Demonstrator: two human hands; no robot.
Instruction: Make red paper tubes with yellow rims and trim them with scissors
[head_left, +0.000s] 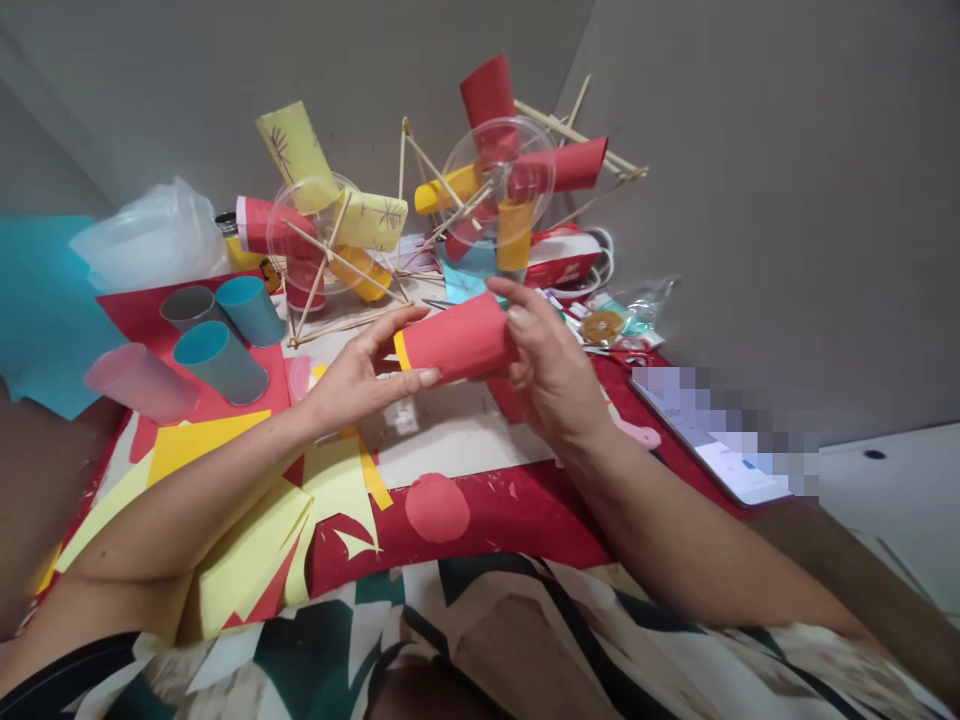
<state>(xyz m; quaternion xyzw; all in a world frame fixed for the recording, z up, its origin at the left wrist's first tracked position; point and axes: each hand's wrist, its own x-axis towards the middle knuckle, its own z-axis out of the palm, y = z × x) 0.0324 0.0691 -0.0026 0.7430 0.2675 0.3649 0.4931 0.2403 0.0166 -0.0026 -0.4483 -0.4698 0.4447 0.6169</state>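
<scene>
Two hands, one red tube (457, 338): that's what's going on in the middle, with the tube being held in the air over a white board (450, 450). Its yellow-banded end is pinched lightly by the left hand (360, 372), thumb in front, and its other end is gripped by the right hand (551, 365). So both hands are pretty much taken up by the same tube, which is tilted a bit.

Behind them, two wheels can be counted. On the left wheel (315, 235), two yellow, two red and one orange tube can be made out; on the right wheel (499, 180), three red and two orange. Thin sticks (319, 270) are joined up around both.

Over on the left, four cups are lined up loosely: two blue cups (221, 365), one grey cup (187, 310) and one pink cup (142, 385). One plastic bag (154, 240) is bunched behind them. Nearer the body, one red disc (437, 507) is laid on the red table (540, 525), and one phone (712, 450) is parked at the right.
</scene>
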